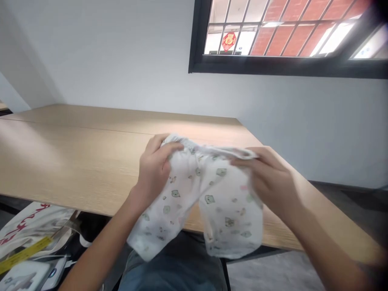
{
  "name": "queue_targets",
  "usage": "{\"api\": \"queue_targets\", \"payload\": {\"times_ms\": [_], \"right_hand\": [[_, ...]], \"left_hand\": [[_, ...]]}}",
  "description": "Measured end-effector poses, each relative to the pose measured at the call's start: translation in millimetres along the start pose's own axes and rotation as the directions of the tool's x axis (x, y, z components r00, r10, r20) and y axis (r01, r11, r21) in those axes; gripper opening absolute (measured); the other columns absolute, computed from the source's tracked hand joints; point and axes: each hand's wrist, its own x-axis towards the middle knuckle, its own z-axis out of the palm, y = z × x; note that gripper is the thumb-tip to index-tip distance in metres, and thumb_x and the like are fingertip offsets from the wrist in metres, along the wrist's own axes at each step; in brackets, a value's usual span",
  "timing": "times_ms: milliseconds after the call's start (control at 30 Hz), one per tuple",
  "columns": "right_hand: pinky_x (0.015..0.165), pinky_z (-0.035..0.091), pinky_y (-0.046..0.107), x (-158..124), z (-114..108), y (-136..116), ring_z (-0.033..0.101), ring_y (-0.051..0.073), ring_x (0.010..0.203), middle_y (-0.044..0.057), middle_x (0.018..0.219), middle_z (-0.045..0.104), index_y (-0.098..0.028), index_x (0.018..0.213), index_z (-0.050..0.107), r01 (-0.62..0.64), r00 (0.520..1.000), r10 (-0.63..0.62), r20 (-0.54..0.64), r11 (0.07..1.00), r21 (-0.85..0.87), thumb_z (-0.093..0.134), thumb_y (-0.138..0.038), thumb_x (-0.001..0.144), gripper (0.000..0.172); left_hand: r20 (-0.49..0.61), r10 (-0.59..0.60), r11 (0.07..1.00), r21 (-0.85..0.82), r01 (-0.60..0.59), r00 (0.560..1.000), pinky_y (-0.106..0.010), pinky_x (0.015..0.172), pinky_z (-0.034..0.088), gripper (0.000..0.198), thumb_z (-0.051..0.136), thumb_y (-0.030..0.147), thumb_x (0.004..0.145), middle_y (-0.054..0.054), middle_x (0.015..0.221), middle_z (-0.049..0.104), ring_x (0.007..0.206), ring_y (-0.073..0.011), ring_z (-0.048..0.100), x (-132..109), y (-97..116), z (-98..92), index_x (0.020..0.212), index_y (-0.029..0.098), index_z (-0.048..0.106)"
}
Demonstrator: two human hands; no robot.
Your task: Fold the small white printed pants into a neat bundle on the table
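A small pair of white shorts (212,198) with a print of green animal faces hangs from both my hands over the table's front edge. Its gathered elastic waistband is uppermost, and the two legs hang apart below. At the waistband's left end, my left hand (156,165) is closed with the thumb on the near side. My right hand (269,178) pinches the other end of the waistband, slightly blurred; its fingertips are partly hidden by the cloth.
A light wooden table (75,157) stretches left and back to a grey wall (121,52). Above it is a dark-framed barred window (273,66). At lower left lie a white bag with red lettering (27,222), a yellow strip (26,254) and white boxes (27,275).
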Motion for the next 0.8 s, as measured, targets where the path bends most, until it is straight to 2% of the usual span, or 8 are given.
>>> {"api": "queue_targets", "payload": {"times_ms": [67,133,233,333,433,533,633,800], "right_hand": [[0.074,0.047,0.026,7,27,6,0.054,0.014,0.092,0.004,0.105,0.051,-0.023,0.104,0.057,-0.013,0.988,0.010,0.153,1.000,0.023,0.033,-0.002,0.079,0.041],[0.071,0.047,0.024,11,53,18,0.054,0.013,0.088,0.005,0.107,0.050,-0.019,0.111,0.056,-0.086,0.939,0.077,0.334,0.996,0.013,0.030,-0.002,0.079,0.044],[0.071,0.047,0.024,22,79,38,0.054,0.013,0.089,0.006,0.115,0.047,-0.018,0.118,0.052,-0.184,0.842,0.184,0.507,0.982,-0.050,0.026,-0.003,0.079,0.049],[0.075,0.047,0.027,40,93,57,0.051,0.017,0.099,0.008,0.124,0.042,-0.017,0.125,0.046,-0.231,0.785,0.275,0.555,0.961,-0.150,0.027,-0.005,0.079,0.052],[0.083,0.044,0.033,52,110,76,0.044,0.024,0.110,0.010,0.131,0.037,-0.014,0.129,0.043,-0.260,0.740,0.361,0.568,0.932,-0.254,0.029,-0.009,0.081,0.050],[0.090,0.040,0.038,54,130,93,0.041,0.028,0.111,0.012,0.131,0.037,-0.011,0.129,0.043,-0.262,0.718,0.388,0.578,0.920,-0.292,0.033,-0.011,0.081,0.049],[0.091,0.038,0.041,51,142,101,0.042,0.029,0.108,0.012,0.129,0.040,-0.012,0.130,0.042,-0.273,0.715,0.410,0.565,0.909,-0.314,0.033,-0.011,0.082,0.049],[0.090,0.031,0.055,55,140,85,0.032,0.038,0.116,0.013,0.135,0.034,-0.012,0.120,0.054,-0.320,0.758,0.449,0.473,0.888,-0.331,0.036,-0.010,0.080,0.043]], "left_hand": [[0.263,-0.173,0.984,0.089,0.154,0.949,-0.016,0.086,0.043,0.045,0.031,-0.008,0.072,0.004,0.103,0.052,0.098,-0.0066,0.048,-11,-32,9.0,0.090,0.020,0.060],[0.415,-0.240,0.970,0.138,0.200,0.877,-0.021,0.091,0.043,0.041,0.028,-0.003,0.075,0.002,0.104,0.052,0.100,-0.0087,0.048,-17,-61,17.9,0.092,0.019,0.058],[0.531,-0.267,0.963,0.187,0.196,0.804,-0.030,0.099,0.041,0.035,0.027,0.007,0.083,-0.001,0.111,0.048,0.105,-0.0121,0.045,-15,-92,33.5,0.103,0.018,0.054],[0.592,-0.302,0.950,0.251,0.185,0.747,-0.042,0.103,0.038,0.029,0.036,0.021,0.087,-0.006,0.120,0.040,0.112,-0.0175,0.040,-4,-112,54.2,0.115,0.018,0.046],[0.623,-0.345,0.932,0.317,0.177,0.702,-0.046,0.102,0.040,0.040,0.049,0.037,0.084,-0.010,0.120,0.038,0.112,-0.0209,0.040,6,-124,78.0,0.117,0.016,0.043],[0.622,-0.380,0.913,0.372,0.169,0.685,-0.046,0.102,0.040,0.045,0.053,0.042,0.082,-0.010,0.119,0.038,0.112,-0.0215,0.039,6,-134,99.0,0.116,0.015,0.043],[0.598,-0.400,0.897,0.412,0.162,0.695,-0.047,0.104,0.037,0.047,0.052,0.043,0.082,-0.011,0.123,0.035,0.115,-0.0224,0.037,3,-140,111.5,0.119,0.016,0.041],[0.564,-0.367,0.902,0.411,0.135,0.740,-0.051,0.109,0.030,0.049,0.047,0.039,0.085,-0.011,0.133,0.023,0.124,-0.0250,0.027,-1,-128,106.2,0.127,0.019,0.031]]}}
